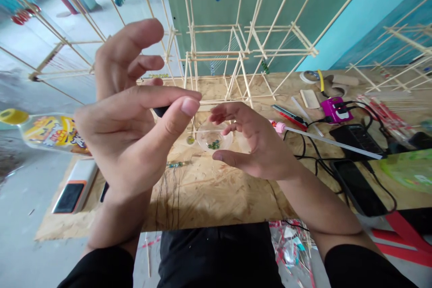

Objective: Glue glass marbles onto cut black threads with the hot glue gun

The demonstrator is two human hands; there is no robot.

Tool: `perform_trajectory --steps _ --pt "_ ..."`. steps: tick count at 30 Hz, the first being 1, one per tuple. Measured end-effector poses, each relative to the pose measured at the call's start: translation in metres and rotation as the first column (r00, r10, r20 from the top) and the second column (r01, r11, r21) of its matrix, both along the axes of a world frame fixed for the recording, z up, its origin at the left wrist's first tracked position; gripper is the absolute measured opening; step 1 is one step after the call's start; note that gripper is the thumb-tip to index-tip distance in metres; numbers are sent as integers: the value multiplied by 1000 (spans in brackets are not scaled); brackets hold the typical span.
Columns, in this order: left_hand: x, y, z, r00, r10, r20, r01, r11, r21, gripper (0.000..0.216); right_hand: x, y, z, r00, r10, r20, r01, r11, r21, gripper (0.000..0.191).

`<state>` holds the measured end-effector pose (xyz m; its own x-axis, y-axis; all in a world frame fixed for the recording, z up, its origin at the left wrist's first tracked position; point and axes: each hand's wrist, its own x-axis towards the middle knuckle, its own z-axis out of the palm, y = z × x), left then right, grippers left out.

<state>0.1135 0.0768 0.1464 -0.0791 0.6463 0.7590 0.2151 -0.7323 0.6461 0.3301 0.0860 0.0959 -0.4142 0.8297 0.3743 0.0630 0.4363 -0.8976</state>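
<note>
My left hand (135,112) is raised close to the camera, thumb and forefinger pinched together. A small dark shape (162,110) shows behind the thumb; whether it is held, and what it is, I cannot make out. My right hand (248,139) is open, fingers curled and apart, beside a clear plastic bowl (202,137) that has several green glass beads (213,144) in it. A lone yellowish glass bead (190,140) lies left of the bowl. Nearer me, a short row of blue-green beads (175,164) lies with dark threads (173,189) running to the table edge.
Wooden-stick frames (219,56) with hanging beads stand at the back of the chipboard table (216,202). A yellow-capped bottle (50,130) and a white device (76,186) are on the left. To the right are a glue gun (278,127), pink power adapter (337,110), cables and a phone (359,186).
</note>
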Motion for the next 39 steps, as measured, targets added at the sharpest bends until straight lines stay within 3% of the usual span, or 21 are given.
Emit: perform_trajectory --steps 3,10,15,20,24,26,29,34,39 --pt "-2 8 -6 999 -35 10 34 993 117 10 1 -1 1 1000 -14 -17 14 1000 5 71" --pt "-1 11 -7 1000 11 -22 -9 993 119 7 2 0 0 1000 11 -14 -10 1000 3 73" --pt "0 14 -6 998 -34 -55 42 990 135 5 1 1 -3 1000 18 -14 -17 1000 8 69" --pt "6 5 -3 999 -36 -23 36 999 28 6 -4 0 -6 996 87 -13 -88 990 -112 66" --pt "7 -1 -2 998 -6 -59 1 996 -87 16 -7 -2 -3 998 52 -35 -59 968 -243 35" --pt "5 1 -4 997 -20 -75 16 999 -45 13 -7 -3 -1 998 22 -65 -39 963 -265 28" --pt "3 5 -5 996 -38 -76 40 999 29 11 -7 -2 1 995 12 -102 -43 949 -311 34" --pt "5 4 -2 999 -49 -6 49 998 -38 26 -7 -1 1 994 19 -110 -55 941 -333 37" --pt "2 -1 4 998 -25 -55 24 999 -35 12 -5 1 -1 989 -5 -149 -46 941 -335 41"
